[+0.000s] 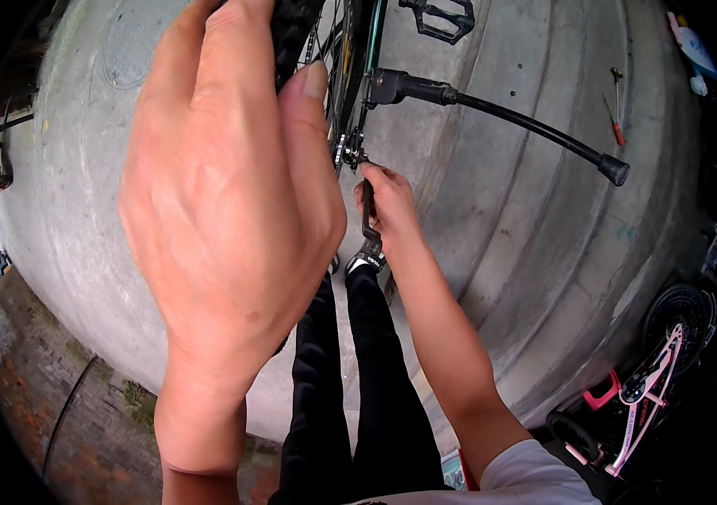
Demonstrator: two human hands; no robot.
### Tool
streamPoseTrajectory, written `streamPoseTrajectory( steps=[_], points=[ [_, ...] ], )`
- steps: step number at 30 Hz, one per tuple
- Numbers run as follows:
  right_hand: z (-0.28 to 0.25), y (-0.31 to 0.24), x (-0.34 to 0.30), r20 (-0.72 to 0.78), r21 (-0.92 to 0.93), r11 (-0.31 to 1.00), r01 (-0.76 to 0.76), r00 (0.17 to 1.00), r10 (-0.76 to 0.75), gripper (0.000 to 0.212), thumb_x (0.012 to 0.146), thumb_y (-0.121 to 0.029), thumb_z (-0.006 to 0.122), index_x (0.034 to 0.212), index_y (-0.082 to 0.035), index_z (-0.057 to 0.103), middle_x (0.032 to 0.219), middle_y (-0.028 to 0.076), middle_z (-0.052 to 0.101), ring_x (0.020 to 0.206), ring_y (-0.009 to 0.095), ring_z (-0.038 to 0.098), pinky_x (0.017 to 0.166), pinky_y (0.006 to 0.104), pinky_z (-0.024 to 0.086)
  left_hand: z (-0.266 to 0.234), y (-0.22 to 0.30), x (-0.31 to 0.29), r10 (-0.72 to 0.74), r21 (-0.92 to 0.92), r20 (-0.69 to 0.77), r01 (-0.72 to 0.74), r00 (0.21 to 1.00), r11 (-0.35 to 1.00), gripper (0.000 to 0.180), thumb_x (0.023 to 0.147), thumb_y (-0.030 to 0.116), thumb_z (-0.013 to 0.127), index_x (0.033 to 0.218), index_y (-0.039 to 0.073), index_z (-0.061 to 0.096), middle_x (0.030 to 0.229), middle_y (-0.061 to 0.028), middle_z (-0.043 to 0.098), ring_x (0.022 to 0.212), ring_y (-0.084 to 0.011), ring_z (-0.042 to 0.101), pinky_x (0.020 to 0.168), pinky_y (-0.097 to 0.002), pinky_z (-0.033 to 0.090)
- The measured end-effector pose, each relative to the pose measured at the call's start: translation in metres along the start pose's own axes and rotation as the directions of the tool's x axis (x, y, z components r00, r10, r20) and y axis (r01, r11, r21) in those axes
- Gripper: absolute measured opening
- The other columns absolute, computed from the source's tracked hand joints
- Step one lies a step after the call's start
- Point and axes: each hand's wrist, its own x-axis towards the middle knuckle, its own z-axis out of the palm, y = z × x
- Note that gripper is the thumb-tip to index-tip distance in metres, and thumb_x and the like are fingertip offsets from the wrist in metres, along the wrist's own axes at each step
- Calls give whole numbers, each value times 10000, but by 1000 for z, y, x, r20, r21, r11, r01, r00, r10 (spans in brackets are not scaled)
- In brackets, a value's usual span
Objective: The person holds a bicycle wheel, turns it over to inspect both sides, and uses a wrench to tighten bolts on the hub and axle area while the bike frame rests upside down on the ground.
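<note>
Close to the camera, my left hand (228,181) is wrapped over the black knobby tire (291,38) of a bicycle; its fingertips are hidden, and the thumb lies along the tire's right side. My right hand (389,202) is lower and farther off, at the wheel's axle and small sprockets (348,151). Its fingers are closed round a dark wrench-like tool (367,206) with a bent lower end. The tool's upper end is by the axle, partly covered by my fingers. A black kickstand (527,124) sticks out rightward from the frame, just above my right hand.
A black pedal (444,18) juts out at the top. A screwdriver with a red handle (618,133) lies on the concrete ground (535,210) at the right. Farther right are a pink bicycle (649,396) and a pink stool (602,390). My shoe (365,259) is below the tool.
</note>
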Motion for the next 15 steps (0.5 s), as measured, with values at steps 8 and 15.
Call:
streamPoseTrajectory(
  steps=[8, 15],
  points=[
    [-20, 49, -4, -249, -117, 913, 392, 878, -409, 414, 1027, -281, 560, 1361, -36, 559, 703, -27, 549, 571, 40, 456, 500, 226, 373, 4, -48, -2, 564, 313, 45, -547, 825, 776, 316, 975, 103, 605, 1278, 13, 598, 1148, -182, 668, 988, -343, 667, 840, -363, 510],
    [-44, 87, 23, -11, -681, 619, 391, 840, -542, 375, 1000, -292, 575, 1340, -134, 578, 834, 72, 695, 737, 219, 678, 707, 357, 514, 5, -47, 1, 575, 301, 27, -555, 818, 775, 289, 975, 99, 608, 1250, 10, 614, 1082, -175, 685, 927, -313, 678, 803, -353, 512]
  ],
)
